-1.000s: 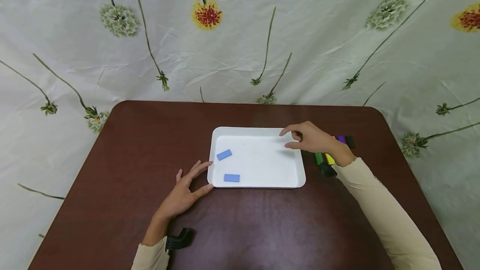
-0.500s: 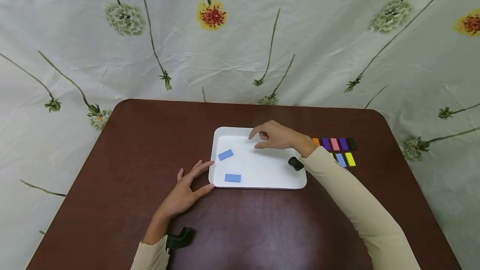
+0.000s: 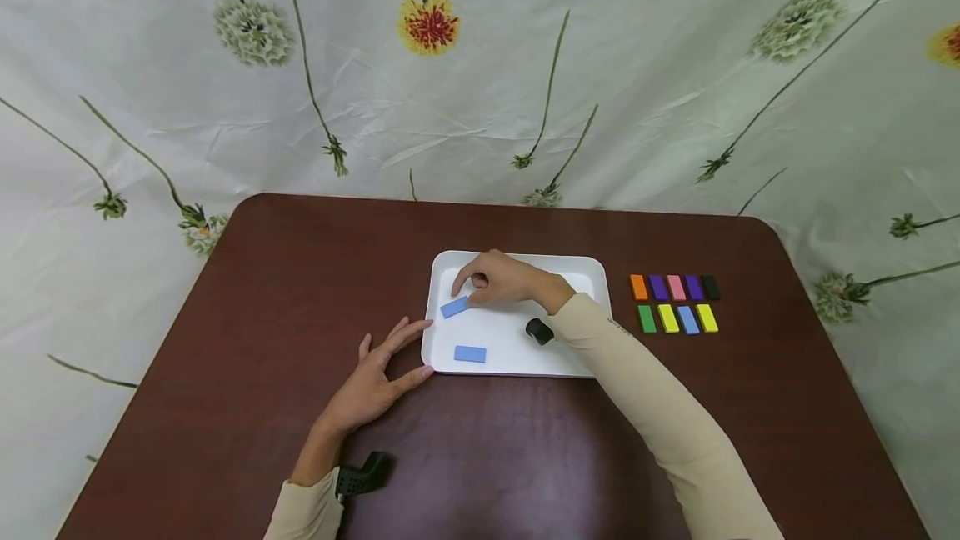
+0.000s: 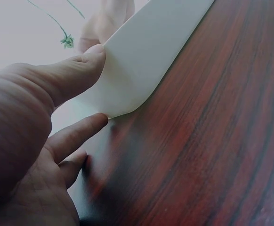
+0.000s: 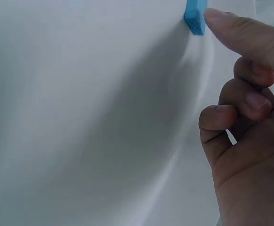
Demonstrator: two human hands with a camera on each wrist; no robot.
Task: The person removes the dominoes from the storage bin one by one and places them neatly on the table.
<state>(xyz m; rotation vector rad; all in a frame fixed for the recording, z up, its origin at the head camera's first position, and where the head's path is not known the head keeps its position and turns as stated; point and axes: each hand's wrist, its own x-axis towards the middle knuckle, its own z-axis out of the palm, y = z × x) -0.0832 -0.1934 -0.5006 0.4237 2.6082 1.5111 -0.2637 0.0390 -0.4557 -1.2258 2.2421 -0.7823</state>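
Note:
A shallow white tray lies on the table with two blue blocks in it. The farther blue block sits tilted near the tray's left side; the nearer blue block lies almost straight at the front left. My right hand is over the farther block, thumb tip right at its end and index finger by its far edge, other fingers curled. The right wrist view shows the thumb beside that block. My left hand, fingers extended, touches the tray's left edge and front-left corner with index fingertip and thumb.
Right of the tray, several coloured blocks stand in two rows, among them an orange block, a green block and a black block. The dark wooden table ends at a flowered cloth behind.
My right hand has moved left across the tray to the farther blue block, uncovering the coloured rows. The left hand stays at the tray's edge, and both blue blocks keep their places.

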